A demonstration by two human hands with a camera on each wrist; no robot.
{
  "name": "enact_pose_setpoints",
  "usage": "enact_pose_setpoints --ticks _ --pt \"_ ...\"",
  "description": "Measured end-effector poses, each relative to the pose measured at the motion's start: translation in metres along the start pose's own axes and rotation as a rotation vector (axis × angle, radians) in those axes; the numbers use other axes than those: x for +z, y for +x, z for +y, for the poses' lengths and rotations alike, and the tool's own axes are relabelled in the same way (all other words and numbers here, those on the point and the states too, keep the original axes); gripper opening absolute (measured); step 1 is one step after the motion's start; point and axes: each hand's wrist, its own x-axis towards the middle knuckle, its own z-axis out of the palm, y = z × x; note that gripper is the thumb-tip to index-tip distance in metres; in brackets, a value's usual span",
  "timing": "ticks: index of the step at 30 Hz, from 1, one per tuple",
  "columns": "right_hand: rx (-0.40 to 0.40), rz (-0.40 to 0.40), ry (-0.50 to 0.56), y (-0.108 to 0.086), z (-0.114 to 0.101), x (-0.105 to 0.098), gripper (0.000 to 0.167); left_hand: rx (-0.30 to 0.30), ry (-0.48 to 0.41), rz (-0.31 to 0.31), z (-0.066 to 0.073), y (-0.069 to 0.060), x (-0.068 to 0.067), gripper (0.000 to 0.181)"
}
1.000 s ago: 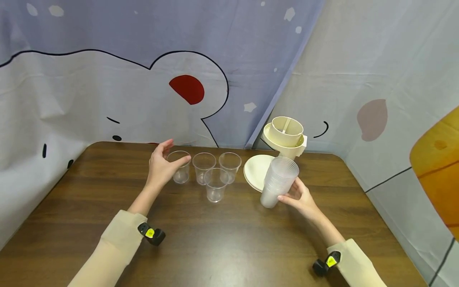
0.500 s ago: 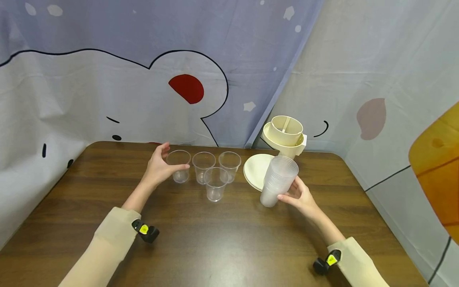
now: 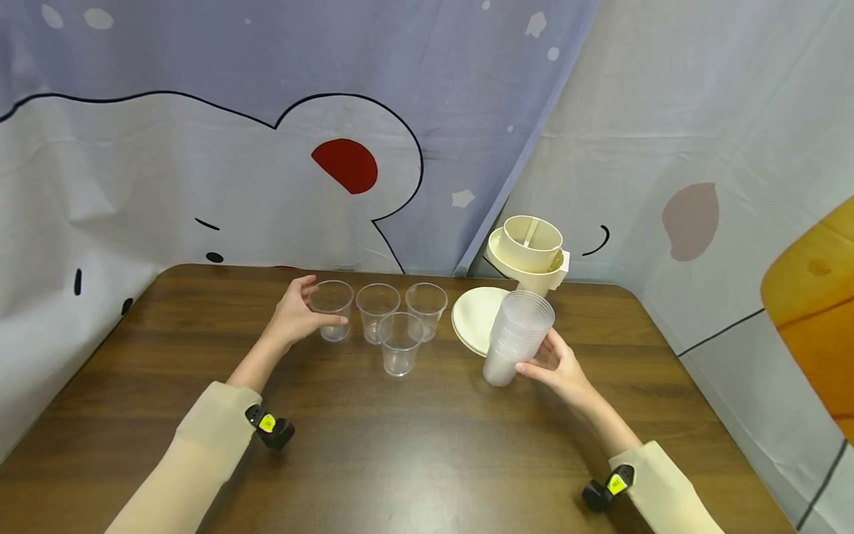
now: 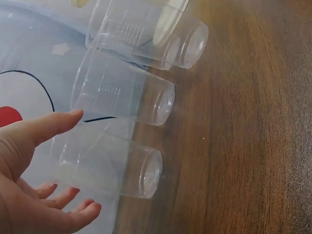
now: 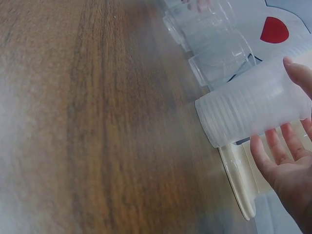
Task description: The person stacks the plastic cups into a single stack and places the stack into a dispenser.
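Observation:
Four clear plastic cups stand upright on the wooden table. My left hand [image 3: 293,315] is at the leftmost cup [image 3: 335,330], thumb in front and fingers behind it, spread apart; in the left wrist view that cup [image 4: 131,168] lies between the thumb and fingers of the hand [image 4: 29,170]. Whether they touch it I cannot tell. The other cups [image 3: 371,315], [image 3: 435,305] and a nearer cup [image 3: 399,360] stand to its right. With my right hand [image 3: 560,371] I hold a tall stack of nested cups [image 3: 517,337], thumb and fingers around its sides, also visible as a stack [image 5: 253,102] in the right wrist view.
Behind the stack are a white lid-like disc [image 3: 475,315] and a cream-coloured stand with a round holder [image 3: 530,252] near the table's back edge. A printed curtain [image 3: 267,193] hangs behind the table [image 3: 400,445].
My left hand has shifted slightly left and down, its thumb now lower beside the leftmost cup. My right hand and the stack have stayed almost still.

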Motion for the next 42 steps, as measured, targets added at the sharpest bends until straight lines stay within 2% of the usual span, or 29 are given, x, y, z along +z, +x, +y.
enact_pose_setpoints --ticks 6,13,18,24,33,42 --pt "0.003 0.005 -0.003 0.000 0.000 0.001 0.075 -0.001 -0.002 0.003 -0.004 0.002 0.002 0.097" --pt "0.004 0.005 -0.014 0.000 0.000 0.001 0.076 0.016 -0.015 0.048 -0.011 0.003 0.005 0.089" --pt "0.008 0.009 -0.020 0.000 -0.001 0.001 0.077 0.023 0.012 0.035 -0.012 0.003 0.008 0.086" --pt "0.026 0.012 -0.027 0.000 -0.002 0.001 0.077 0.001 0.021 0.034 -0.012 0.001 0.010 0.083" --pt "0.016 0.004 -0.027 0.000 -0.001 0.001 0.077 0.006 -0.031 0.028 -0.013 -0.003 0.009 0.082" --pt "0.006 -0.001 -0.022 0.000 0.000 0.001 0.077 -0.011 -0.059 0.048 -0.015 -0.009 0.009 0.082"
